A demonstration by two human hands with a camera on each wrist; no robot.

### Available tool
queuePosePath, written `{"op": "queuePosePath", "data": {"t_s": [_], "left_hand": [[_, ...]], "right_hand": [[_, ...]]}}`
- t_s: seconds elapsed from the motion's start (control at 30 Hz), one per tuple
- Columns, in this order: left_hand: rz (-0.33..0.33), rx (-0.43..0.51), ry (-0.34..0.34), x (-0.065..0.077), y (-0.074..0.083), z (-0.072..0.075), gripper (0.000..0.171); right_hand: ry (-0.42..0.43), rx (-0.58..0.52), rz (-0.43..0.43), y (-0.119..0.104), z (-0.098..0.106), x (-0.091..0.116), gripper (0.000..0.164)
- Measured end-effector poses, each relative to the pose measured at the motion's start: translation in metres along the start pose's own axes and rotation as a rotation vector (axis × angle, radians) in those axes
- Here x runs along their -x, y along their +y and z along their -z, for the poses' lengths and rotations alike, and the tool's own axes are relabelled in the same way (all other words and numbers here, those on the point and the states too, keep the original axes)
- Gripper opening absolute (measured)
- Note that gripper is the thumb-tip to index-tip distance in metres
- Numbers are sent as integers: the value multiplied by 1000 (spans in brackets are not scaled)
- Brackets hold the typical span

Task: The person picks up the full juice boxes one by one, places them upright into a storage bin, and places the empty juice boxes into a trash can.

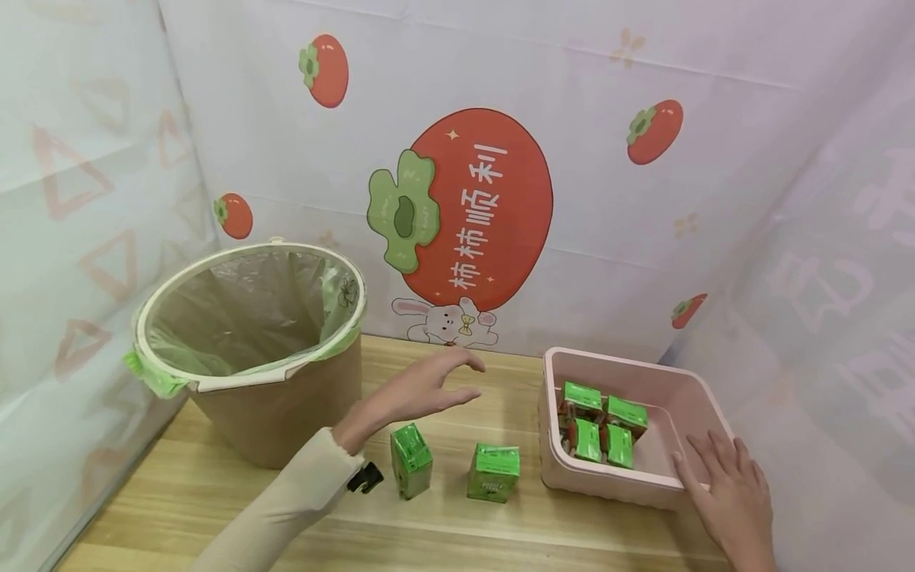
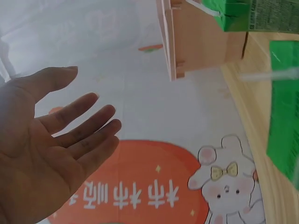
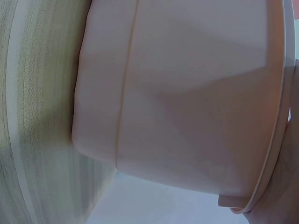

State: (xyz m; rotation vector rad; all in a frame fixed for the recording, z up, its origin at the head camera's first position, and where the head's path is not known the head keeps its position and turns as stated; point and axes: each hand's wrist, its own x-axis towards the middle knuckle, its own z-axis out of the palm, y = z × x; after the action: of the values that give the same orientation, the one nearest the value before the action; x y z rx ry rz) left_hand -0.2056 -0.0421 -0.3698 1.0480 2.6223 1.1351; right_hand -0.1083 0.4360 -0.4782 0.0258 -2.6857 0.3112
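Observation:
My left hand (image 1: 429,385) hovers over the table with its fingers spread apart and nothing in them; the left wrist view shows the bare palm (image 2: 51,158). Below and to its right, two green drink cartons stand upright on the wood, one left (image 1: 411,461) and one right (image 1: 493,473). At the right, my right hand (image 1: 736,496) rests on the near right corner of a pink bin (image 1: 608,481), fingers extended over its rim. Several more green cartons (image 1: 588,439) sit together in the bin's left part. The bin's outer wall (image 3: 187,102) fills most of the right wrist view.
On the left stands a large brown bucket (image 1: 286,413) with a pale rim, lined with a translucent green bag (image 1: 164,381). Printed cloth (image 1: 608,238) hangs behind and on both sides of the wooden table (image 1: 422,540). A black clip-like piece (image 1: 365,477) shows at my left cuff.

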Motion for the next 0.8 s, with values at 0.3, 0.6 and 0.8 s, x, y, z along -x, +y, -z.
{"op": "queuePosePath", "data": {"t_s": [0.3,0.6,0.8], "left_hand": [[44,-94,146,56,-3,29,38],[-10,-246,292,93,8,54,37],[-102,-310,424,114,8,73,34]], "right_hand": [[1,-8,14,2,-1,-1,47],[-6,-3,7,4,-1,1,47],[-14,-9,4,3,-1,-1,48]]}}
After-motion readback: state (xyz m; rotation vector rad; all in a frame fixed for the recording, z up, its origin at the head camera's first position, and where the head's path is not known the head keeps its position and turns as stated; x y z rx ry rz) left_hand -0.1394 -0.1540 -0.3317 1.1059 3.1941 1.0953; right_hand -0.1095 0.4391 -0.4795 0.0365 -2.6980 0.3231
